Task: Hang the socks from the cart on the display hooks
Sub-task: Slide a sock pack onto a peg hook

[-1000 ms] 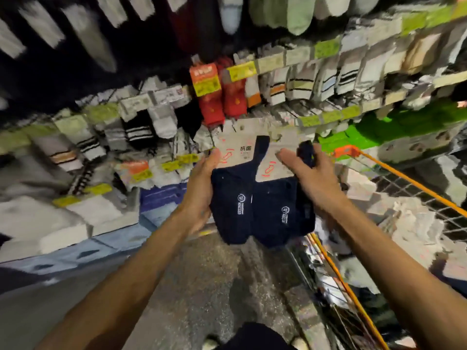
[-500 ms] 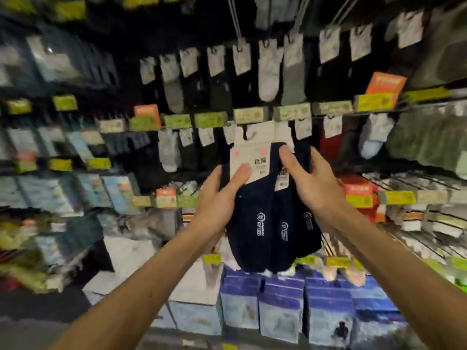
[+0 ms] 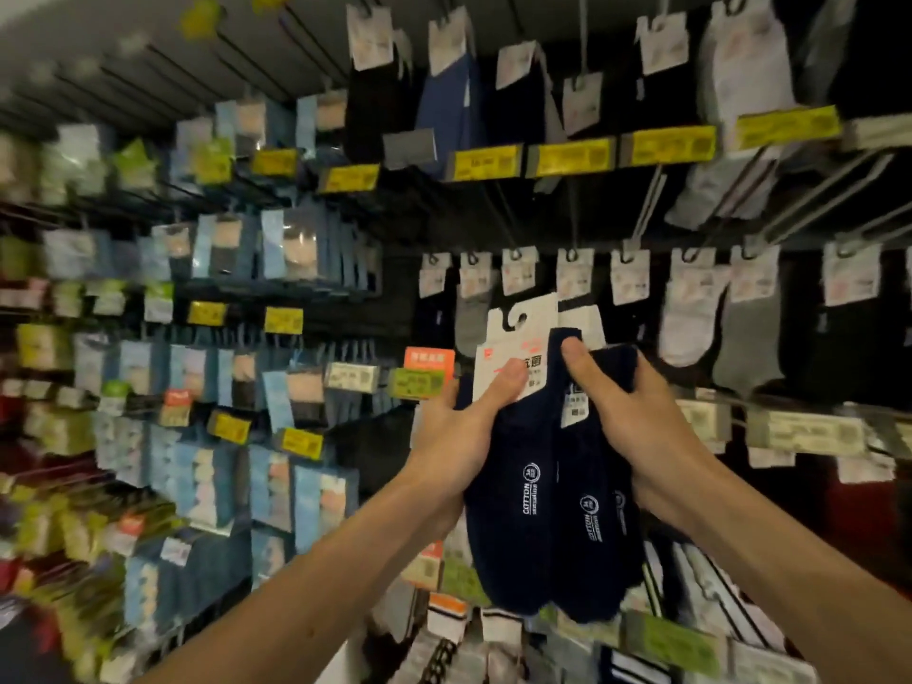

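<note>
Both arms raised, left hand [image 3: 459, 439] pinching (thumb forward) — right hand [image 3: 641, 422] gripping

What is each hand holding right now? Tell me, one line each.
Left hand: closed on the navy socks, thumb pressing the white card.
Right hand: closed on the same navy socks, near their top.

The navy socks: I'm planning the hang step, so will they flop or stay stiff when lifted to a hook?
Probably floppy: the navy socks droop below the left hand and right hand. The white card header looks stiffer, standing upright, so it should thread on cleanly. Likely light, being thin fabric.
</note>
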